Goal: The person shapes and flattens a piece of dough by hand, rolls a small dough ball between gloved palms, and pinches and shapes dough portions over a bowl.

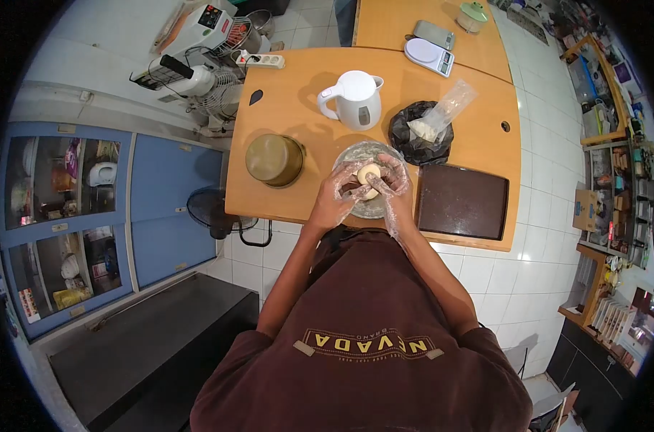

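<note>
A small pale lump of dough [369, 173] is held between my two hands, just above a metal bowl [351, 151] dusted with flour. My left hand [341, 191] curls round the dough from the left, its fingers coated in white flour. From the right, my right hand [394, 186] grips the same dough, with the thumb pressed on its top. Flour also whitens the right wrist. Both hands hide much of the bowl's inside.
To the right lies a dark baking tray [463, 201]. A black plastic bag [420, 134] with a clear bag [451, 105] of white powder, a white kettle [357, 101] and a kitchen scale [429, 56] stand farther back. An olive-brown pot [274, 160] sits left.
</note>
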Action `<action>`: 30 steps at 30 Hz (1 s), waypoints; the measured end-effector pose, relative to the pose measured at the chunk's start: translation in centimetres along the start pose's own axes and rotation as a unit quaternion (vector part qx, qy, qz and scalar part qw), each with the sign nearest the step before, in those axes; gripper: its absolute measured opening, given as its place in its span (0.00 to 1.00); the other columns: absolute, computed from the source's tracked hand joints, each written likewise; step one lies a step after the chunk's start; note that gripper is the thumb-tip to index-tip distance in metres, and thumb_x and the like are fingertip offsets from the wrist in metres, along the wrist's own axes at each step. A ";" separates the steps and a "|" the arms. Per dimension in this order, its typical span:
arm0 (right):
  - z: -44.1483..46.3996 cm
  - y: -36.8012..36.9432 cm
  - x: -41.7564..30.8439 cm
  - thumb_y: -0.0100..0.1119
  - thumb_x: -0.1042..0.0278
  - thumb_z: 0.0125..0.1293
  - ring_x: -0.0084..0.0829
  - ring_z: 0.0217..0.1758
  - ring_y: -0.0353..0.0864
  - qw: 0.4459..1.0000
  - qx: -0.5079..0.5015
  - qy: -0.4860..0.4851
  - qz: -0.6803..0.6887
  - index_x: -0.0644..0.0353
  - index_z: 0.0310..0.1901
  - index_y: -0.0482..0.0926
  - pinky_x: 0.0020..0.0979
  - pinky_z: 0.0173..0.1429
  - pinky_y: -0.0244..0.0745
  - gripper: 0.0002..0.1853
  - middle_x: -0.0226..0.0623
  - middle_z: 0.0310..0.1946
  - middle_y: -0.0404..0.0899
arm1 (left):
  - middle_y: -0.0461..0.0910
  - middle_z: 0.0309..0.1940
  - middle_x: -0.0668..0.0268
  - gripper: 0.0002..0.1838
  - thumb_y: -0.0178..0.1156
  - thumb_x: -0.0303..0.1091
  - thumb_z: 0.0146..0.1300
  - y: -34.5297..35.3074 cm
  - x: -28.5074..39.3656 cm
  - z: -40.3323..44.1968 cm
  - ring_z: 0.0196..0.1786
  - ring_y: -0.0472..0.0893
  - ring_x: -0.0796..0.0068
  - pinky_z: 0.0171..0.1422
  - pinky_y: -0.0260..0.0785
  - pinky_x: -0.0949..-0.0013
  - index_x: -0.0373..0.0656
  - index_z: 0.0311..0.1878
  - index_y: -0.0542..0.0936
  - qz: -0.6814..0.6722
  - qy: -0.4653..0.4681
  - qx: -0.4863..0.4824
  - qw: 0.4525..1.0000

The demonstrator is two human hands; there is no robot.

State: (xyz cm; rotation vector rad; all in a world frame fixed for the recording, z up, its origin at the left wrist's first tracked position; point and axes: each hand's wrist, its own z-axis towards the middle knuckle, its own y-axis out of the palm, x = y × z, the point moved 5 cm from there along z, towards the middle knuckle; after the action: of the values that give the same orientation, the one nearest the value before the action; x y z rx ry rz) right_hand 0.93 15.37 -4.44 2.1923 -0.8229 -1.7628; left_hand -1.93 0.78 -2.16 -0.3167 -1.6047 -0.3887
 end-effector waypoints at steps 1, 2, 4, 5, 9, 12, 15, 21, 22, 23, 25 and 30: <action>-0.2 0.1 -0.3 0.69 0.79 0.69 0.22 0.52 0.83 1.000 -0.005 0.002 -0.002 0.60 0.67 0.73 0.26 0.54 0.81 0.26 0.35 0.50 0.83 | 0.74 0.66 0.60 0.27 0.69 0.22 0.66 -0.6 -0.5 0.0 0.63 0.80 0.70 0.69 0.74 0.65 0.33 0.69 0.77 0.017 0.006 -0.015 1.000; -0.3 0.2 -0.5 0.69 0.79 0.69 0.22 0.52 0.83 1.000 -0.011 0.004 -0.003 0.60 0.67 0.73 0.26 0.53 0.81 0.26 0.35 0.50 0.83 | 0.73 0.66 0.62 0.27 0.70 0.22 0.66 -1.1 -1.1 0.0 0.64 0.79 0.72 0.70 0.73 0.65 0.33 0.68 0.77 0.034 0.012 -0.029 0.999; -0.2 0.1 -0.4 0.69 0.79 0.69 0.22 0.52 0.83 0.999 -0.029 0.003 -0.036 0.60 0.68 0.73 0.26 0.53 0.81 0.27 0.35 0.50 0.83 | 0.73 0.65 0.62 0.28 0.70 0.22 0.67 -1.6 -0.1 0.0 0.64 0.79 0.72 0.70 0.73 0.65 0.34 0.69 0.77 0.060 -0.004 -0.054 0.997; -0.1 0.0 -0.3 0.69 0.79 0.69 0.22 0.52 0.83 0.998 -0.037 0.002 -0.052 0.60 0.68 0.73 0.26 0.53 0.81 0.27 0.34 0.49 0.83 | 0.73 0.65 0.62 0.28 0.70 0.22 0.67 -1.6 0.1 0.0 0.64 0.79 0.72 0.70 0.73 0.65 0.34 0.70 0.76 0.073 -0.012 -0.067 0.995; -0.2 0.1 0.2 0.69 0.80 0.69 0.22 0.52 0.83 0.999 -0.030 0.004 -0.010 0.59 0.68 0.74 0.26 0.54 0.80 0.27 0.34 0.49 0.83 | 0.74 0.65 0.62 0.28 0.69 0.23 0.67 -1.3 -0.4 -0.6 0.65 0.78 0.71 0.70 0.73 0.65 0.36 0.70 0.77 0.029 -0.029 -0.032 0.999; -0.5 0.3 -0.1 0.69 0.80 0.69 0.22 0.52 0.82 1.000 -0.011 0.012 -0.014 0.60 0.68 0.74 0.26 0.55 0.80 0.27 0.34 0.49 0.83 | 0.74 0.67 0.60 0.28 0.69 0.23 0.67 -0.3 -1.2 -0.7 0.65 0.79 0.70 0.69 0.74 0.64 0.36 0.70 0.77 0.015 -0.017 0.005 1.000; -0.6 0.0 0.0 0.68 0.80 0.69 0.22 0.52 0.82 1.000 -0.017 0.006 -0.023 0.60 0.68 0.74 0.26 0.55 0.80 0.26 0.34 0.49 0.83 | 0.74 0.68 0.56 0.28 0.70 0.23 0.65 -0.5 -2.5 -0.8 0.63 0.81 0.67 0.67 0.77 0.63 0.34 0.68 0.77 0.021 0.013 0.014 1.000; -0.6 -0.4 0.3 0.68 0.79 0.70 0.23 0.53 0.82 0.999 -0.024 0.003 -0.029 0.60 0.68 0.74 0.27 0.57 0.81 0.26 0.35 0.50 0.83 | 0.73 0.68 0.58 0.27 0.69 0.22 0.66 -0.9 0.8 -0.6 0.63 0.81 0.66 0.67 0.77 0.64 0.35 0.68 0.78 0.072 0.024 -0.012 0.997; -0.7 -0.4 0.2 0.68 0.79 0.70 0.24 0.53 0.82 0.999 -0.017 0.009 -0.032 0.60 0.68 0.74 0.27 0.58 0.81 0.26 0.35 0.51 0.83 | 0.73 0.68 0.58 0.27 0.69 0.22 0.66 -0.9 0.5 -0.7 0.63 0.81 0.66 0.67 0.77 0.64 0.35 0.68 0.78 0.060 0.023 -0.002 0.998; -0.7 -0.4 0.2 0.68 0.80 0.70 0.24 0.54 0.82 0.999 -0.011 0.014 -0.035 0.61 0.68 0.73 0.27 0.58 0.81 0.26 0.36 0.52 0.82 | 0.73 0.68 0.58 0.27 0.69 0.22 0.66 -0.8 0.2 -0.7 0.63 0.81 0.66 0.67 0.77 0.64 0.35 0.68 0.78 0.049 0.023 0.008 0.999; -0.7 -0.2 -0.1 0.68 0.79 0.70 0.24 0.54 0.83 1.000 -0.006 0.009 -0.024 0.61 0.68 0.73 0.27 0.58 0.81 0.26 0.36 0.52 0.83 | 0.71 0.68 0.61 0.26 0.68 0.21 0.67 0.4 0.0 -1.0 0.66 0.79 0.68 0.70 0.74 0.64 0.35 0.68 0.77 -0.012 -0.011 0.020 1.000; -0.5 -0.5 0.3 0.67 0.80 0.70 0.24 0.53 0.83 0.999 -0.016 -0.007 -0.033 0.62 0.68 0.73 0.27 0.58 0.81 0.26 0.37 0.52 0.83 | 0.71 0.67 0.64 0.24 0.66 0.21 0.69 0.3 -1.0 -1.0 0.66 0.78 0.70 0.71 0.73 0.64 0.36 0.68 0.77 -0.032 0.010 0.027 0.999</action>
State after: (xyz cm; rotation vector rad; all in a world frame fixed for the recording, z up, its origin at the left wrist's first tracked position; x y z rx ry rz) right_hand 1.60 15.56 -4.82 2.2134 -0.7289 -1.8102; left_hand -0.85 0.66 -3.13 -0.2202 -1.6056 -0.3969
